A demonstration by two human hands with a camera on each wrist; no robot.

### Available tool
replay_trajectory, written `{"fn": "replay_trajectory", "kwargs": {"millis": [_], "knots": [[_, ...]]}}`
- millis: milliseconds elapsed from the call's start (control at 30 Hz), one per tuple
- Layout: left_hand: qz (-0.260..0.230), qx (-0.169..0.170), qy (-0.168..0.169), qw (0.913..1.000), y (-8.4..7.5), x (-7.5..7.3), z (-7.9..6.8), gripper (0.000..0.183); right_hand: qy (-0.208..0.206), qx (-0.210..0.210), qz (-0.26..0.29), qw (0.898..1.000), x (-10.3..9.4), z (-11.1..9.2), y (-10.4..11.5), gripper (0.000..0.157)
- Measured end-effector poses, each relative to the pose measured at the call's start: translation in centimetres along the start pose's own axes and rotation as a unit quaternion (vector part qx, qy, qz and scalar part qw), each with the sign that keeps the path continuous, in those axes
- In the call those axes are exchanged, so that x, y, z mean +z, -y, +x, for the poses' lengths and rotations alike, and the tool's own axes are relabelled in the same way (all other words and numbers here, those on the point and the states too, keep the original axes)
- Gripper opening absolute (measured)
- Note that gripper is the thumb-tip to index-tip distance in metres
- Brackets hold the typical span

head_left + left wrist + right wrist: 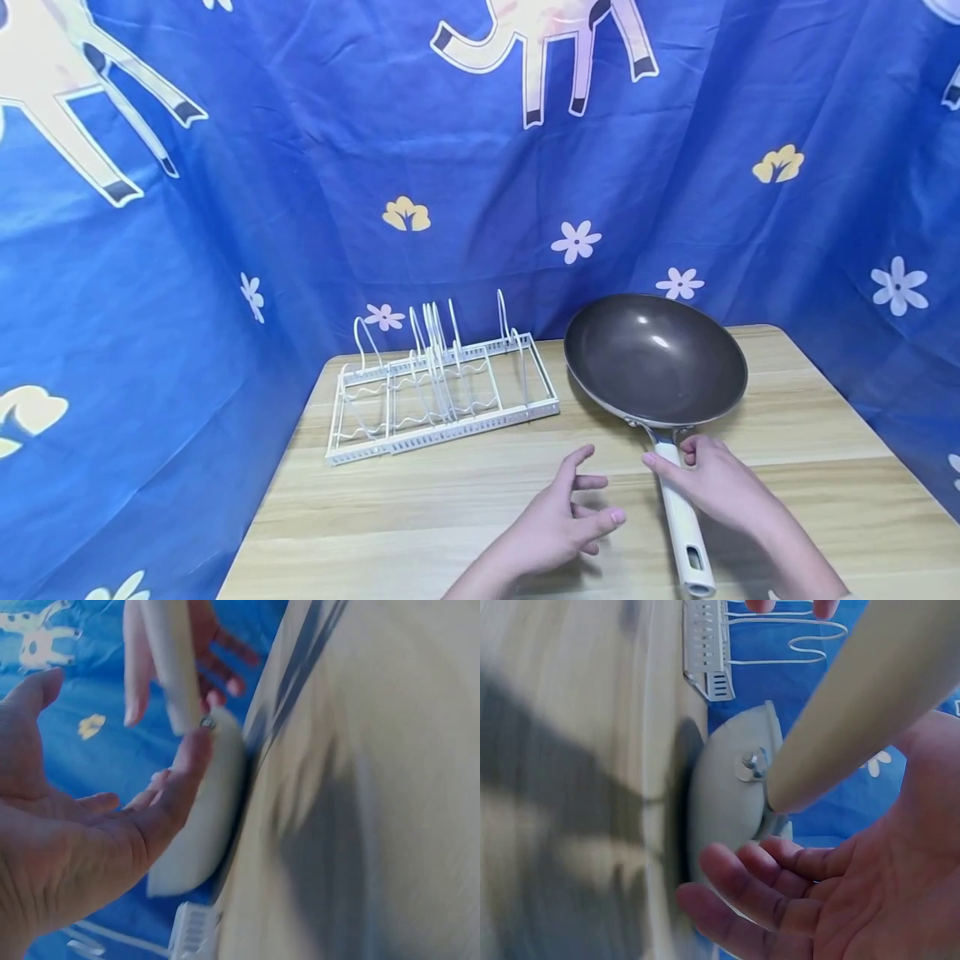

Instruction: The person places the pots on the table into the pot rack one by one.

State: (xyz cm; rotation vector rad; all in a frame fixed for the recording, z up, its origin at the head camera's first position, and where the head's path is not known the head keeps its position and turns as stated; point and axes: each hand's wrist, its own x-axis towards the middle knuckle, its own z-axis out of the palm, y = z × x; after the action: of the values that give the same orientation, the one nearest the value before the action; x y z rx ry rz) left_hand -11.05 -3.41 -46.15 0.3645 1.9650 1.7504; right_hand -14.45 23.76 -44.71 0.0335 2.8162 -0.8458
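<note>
At about 3 o'clock on a wooden table [375, 529], a dark pan [656, 358] points its white handle [681, 521] toward 6, the right hand [722, 489] beside it, fingers loosely unclenched; the left hand [551, 527], fingers spread, hovers at the handle's 9 o'clock.

The frying pan [652, 367] has a dark interior and white handle [682, 521]. It rests base-down on the table [375, 517], handle on the near side.
</note>
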Motion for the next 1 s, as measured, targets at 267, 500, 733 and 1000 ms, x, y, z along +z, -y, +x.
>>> {"fn": "replay_trajectory", "kwargs": {"millis": [267, 500, 733, 1000], "knots": [[-0.102, -0.071, 0.114, 0.9857, 1.0, 3.1, 1.2, 0.072, 0.033, 0.008, 0.071, 0.997, 1.0, 0.8, -0.1, 0.081], [-0.088, -0.083, 0.194, 0.9734, 1.7, 5.2, 2.3, 0.048, 0.038, -0.003, 0.151, 0.988, 1.9, 1.2, -0.1, 0.059], [-0.177, -0.085, 0.203, 0.9593, 1.8, 6.3, 3.7, 0.037, 0.073, 0.001, 0.243, 0.967, 2.5, 1.4, -0.4, 0.059], [-0.247, -0.095, 0.179, 0.9475, 1.9, 7.0, 4.8, 0.034, 0.087, 0.028, 0.304, 0.948, 3.1, 1.3, -0.5, 0.077]]}}
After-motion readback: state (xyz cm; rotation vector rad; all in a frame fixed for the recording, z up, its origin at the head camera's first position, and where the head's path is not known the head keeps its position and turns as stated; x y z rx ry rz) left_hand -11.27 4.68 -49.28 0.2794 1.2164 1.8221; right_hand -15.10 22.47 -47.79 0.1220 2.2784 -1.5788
